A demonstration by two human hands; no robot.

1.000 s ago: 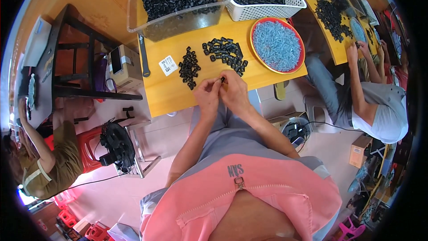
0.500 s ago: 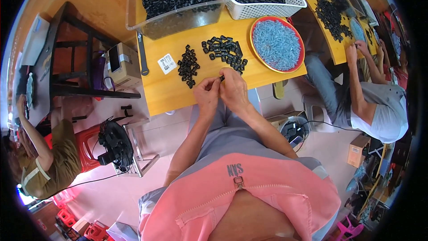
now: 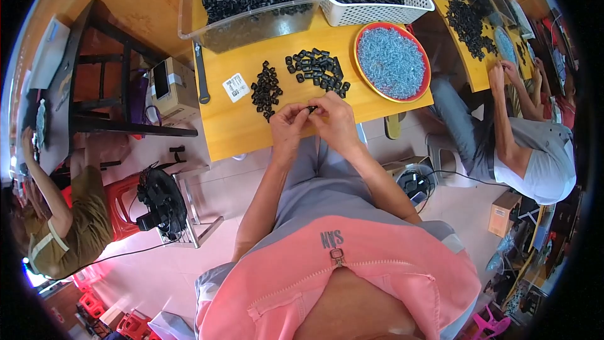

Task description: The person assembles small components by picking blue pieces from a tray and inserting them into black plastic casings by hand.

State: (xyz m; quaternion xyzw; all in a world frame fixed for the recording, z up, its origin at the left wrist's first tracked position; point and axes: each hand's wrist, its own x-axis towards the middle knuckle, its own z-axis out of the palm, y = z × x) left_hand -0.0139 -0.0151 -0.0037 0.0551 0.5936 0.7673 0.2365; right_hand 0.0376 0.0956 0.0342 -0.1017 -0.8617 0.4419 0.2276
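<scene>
At the near edge of the yellow table [image 3: 239, 132], my left hand [image 3: 287, 127] and my right hand [image 3: 336, 118] meet, fingertips pinched together on one small black plastic part [image 3: 311, 109]. The fingers hide most of it. Just beyond my left hand lies a heap of small black pieces [image 3: 267, 88]. A second heap of larger black cylindrical pieces [image 3: 318, 70] is spread beyond my right hand. To the right stands a round red bowl with a yellow rim [image 3: 430, 79], full of tiny clear bluish pieces [image 3: 390, 63].
A clear plastic bin [image 3: 251, 28] and a white perforated basket [image 3: 377, 16], both holding black parts, stand at the back. A black strap-like tool [image 3: 201, 75] and a white label [image 3: 236, 88] lie left. Co-workers sit left and right [image 3: 528, 151].
Both hands have shifted slightly, with the fingers closer around the small black part and my right hand's fingers turned a little. The heaps look the same.
</scene>
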